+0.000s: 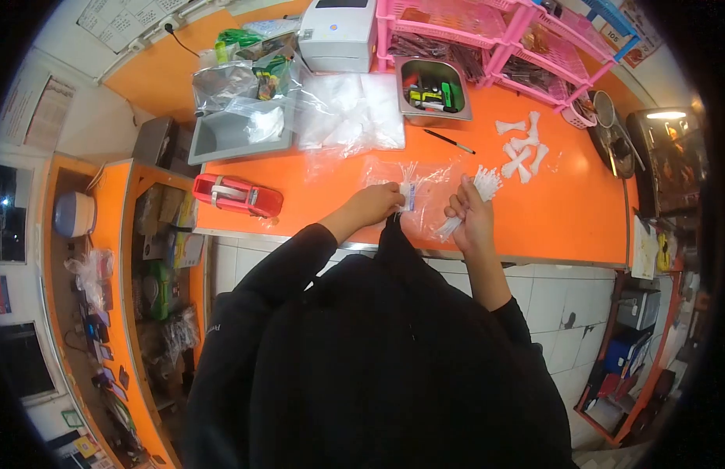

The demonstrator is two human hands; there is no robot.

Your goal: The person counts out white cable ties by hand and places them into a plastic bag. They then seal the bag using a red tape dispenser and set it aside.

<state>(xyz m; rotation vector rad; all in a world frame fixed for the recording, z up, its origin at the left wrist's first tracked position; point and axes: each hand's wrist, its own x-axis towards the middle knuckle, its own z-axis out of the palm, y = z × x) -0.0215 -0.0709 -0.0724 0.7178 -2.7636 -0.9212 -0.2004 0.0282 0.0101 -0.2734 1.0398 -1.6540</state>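
Note:
My left hand (pixel 375 203) pinches the near left part of a clear plastic bag (pixel 434 199), right beside a blue-and-white label (pixel 408 197). Some thin white sticks (pixel 409 170) show just above that label. In my right hand (pixel 473 220) is a bundle of thin white sticks (pixel 487 184), held in a closed fist, with its ends fanning out above and below the fingers. The bag lies between both hands at the table's near edge. To the right, several similar white bundles (pixel 520 148), narrow in the middle and flared at the ends, lie in a loose group.
A red tape dispenser (pixel 237 195) sits left on the orange table (pixel 573 223). Behind are a grey bin (pixel 210 141), stacked clear bags (pixel 350 113), a black pen (pixel 448 141), a metal tub (pixel 434 117), a white printer (pixel 339 39) and pink racks (pixel 456 27).

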